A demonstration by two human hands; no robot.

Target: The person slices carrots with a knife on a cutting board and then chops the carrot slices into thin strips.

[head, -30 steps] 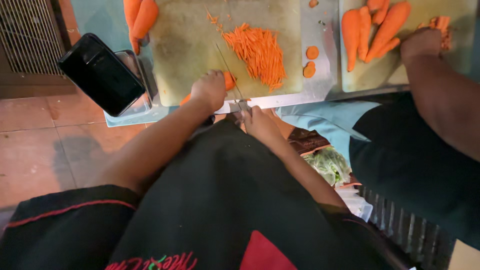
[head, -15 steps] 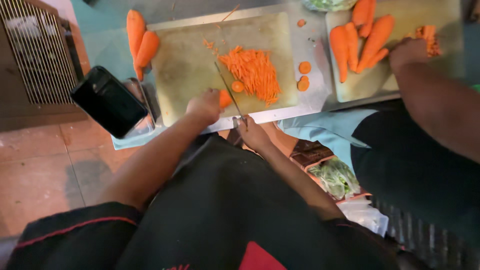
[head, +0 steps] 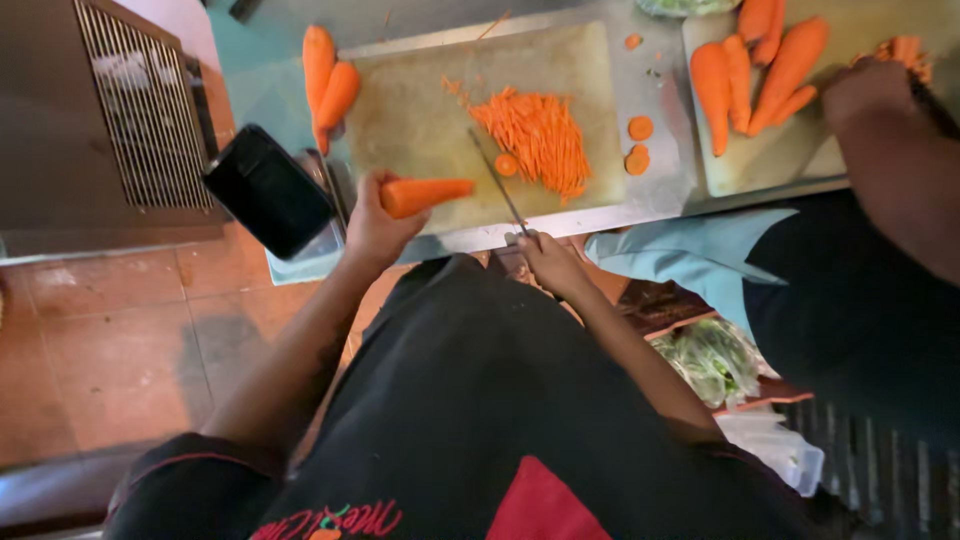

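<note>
My left hand (head: 375,222) grips a peeled carrot (head: 428,193) by its thick end, lying across the near part of a worn cutting board (head: 420,110). My right hand (head: 548,262) holds a knife (head: 497,183) by the handle at the board's near edge, blade pointing away, just right of the carrot's tip. A pile of carrot strips (head: 535,135) lies on the board beyond the blade, with a carrot slice (head: 507,165) beside it.
Two whole carrots (head: 327,80) lie left of the board. A black rectangular container (head: 267,190) sits at the counter's left edge. Another person's hand (head: 868,85) rests on a second board (head: 800,150) with several carrots (head: 755,65). Loose slices (head: 638,145) lie between the boards. Greens (head: 710,360) sit below.
My left hand has lifted a whole carrot onto the board's near edge, where before it pressed down at the knife. The view has shifted, so the boards sit lower and more to the right.
</note>
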